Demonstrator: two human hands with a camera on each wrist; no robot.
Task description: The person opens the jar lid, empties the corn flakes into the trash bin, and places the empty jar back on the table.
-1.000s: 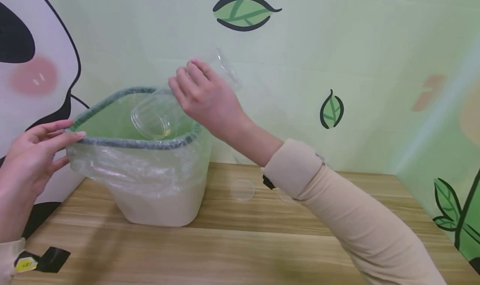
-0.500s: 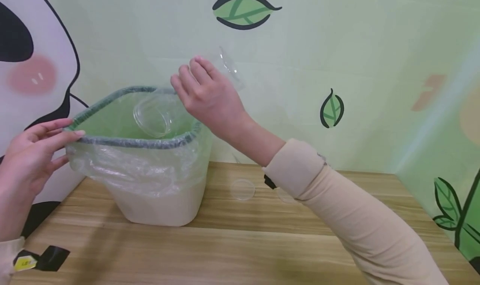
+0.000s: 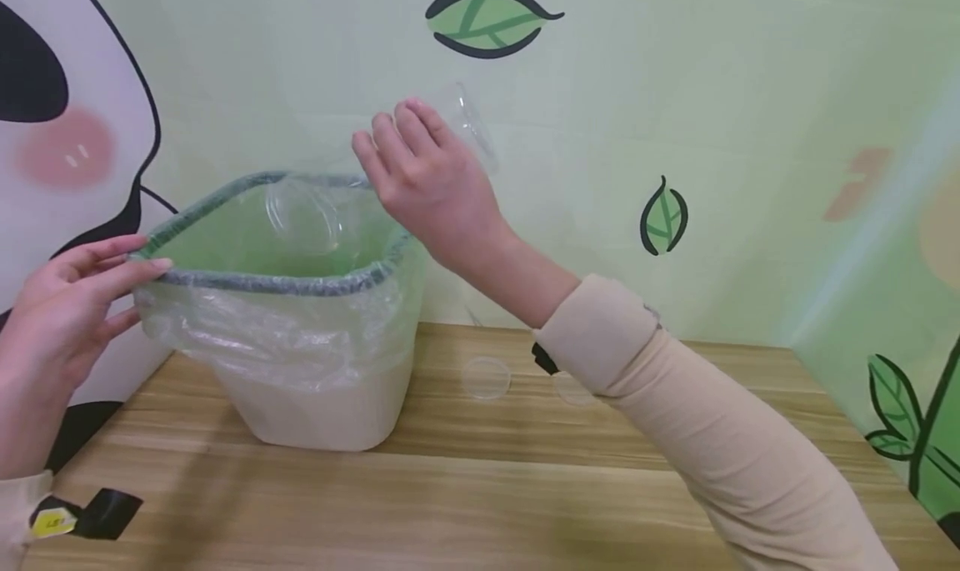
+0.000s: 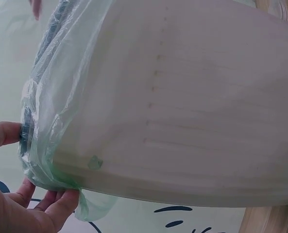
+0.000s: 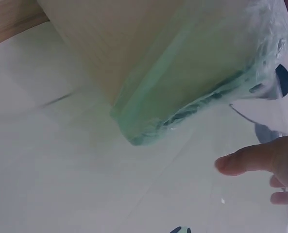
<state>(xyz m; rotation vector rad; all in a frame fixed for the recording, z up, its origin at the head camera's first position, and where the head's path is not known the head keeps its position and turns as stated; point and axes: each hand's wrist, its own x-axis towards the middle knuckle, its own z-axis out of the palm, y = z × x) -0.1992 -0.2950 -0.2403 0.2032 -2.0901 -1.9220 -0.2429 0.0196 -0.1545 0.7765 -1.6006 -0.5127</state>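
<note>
A white trash bin (image 3: 322, 417) with a grey-blue rim stands at left, lined with a clear greenish plastic bag (image 3: 277, 338) folded over its edge. My left hand (image 3: 67, 304) grips the bin's left corner; in the left wrist view the thumb and fingers lie on the bag-covered rim (image 4: 26, 138). Above the bin's right side, my right hand (image 3: 431, 175) holds a clear plastic cup (image 3: 303, 214), tipped so its mouth points down left over the opening. In the right wrist view the right thumb (image 5: 245, 160) shows beside the transparent cup wall. The bin's bottom is hidden.
A clear round lid (image 3: 485, 378) lies on the wooden table (image 3: 375, 513) right of the bin. A second lid (image 3: 573, 389) is partly covered by the right sleeve (image 3: 600, 333). Behind stands a pale green wall (image 3: 570, 179) with printed leaves and a panda.
My right hand has risen slightly and shifted right with the tilted cup. A small yellow bit seen at the cup's mouth a second ago is no longer visible there. The left hand stays put.
</note>
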